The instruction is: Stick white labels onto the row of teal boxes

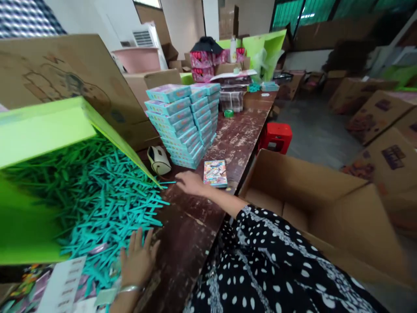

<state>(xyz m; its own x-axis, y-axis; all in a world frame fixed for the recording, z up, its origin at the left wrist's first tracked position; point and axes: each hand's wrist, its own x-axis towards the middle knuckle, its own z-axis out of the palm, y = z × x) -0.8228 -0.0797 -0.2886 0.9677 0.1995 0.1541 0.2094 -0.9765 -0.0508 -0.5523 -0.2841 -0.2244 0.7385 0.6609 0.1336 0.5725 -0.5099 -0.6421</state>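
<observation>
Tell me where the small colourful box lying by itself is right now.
In the head view, the small colourful box lies flat on the wooden table, just right of the right hand and in front of the stacked boxes.

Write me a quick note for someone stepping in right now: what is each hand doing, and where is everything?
Left hand: open, flat on the near edge of the pile of teal sticks spilling from the tipped green box.
Right hand: open, stretched over the wooden table, holding nothing, beside the small colourful box that lies flat and alone.
Behind it: stacks of blue boxes, already piled up. A beige pouch sits left of them.
An open cardboard carton stands on the floor to the right; its inside is mostly hidden.
Left: the single box sits apart from the stacks; many sticks remain loose.
</observation>
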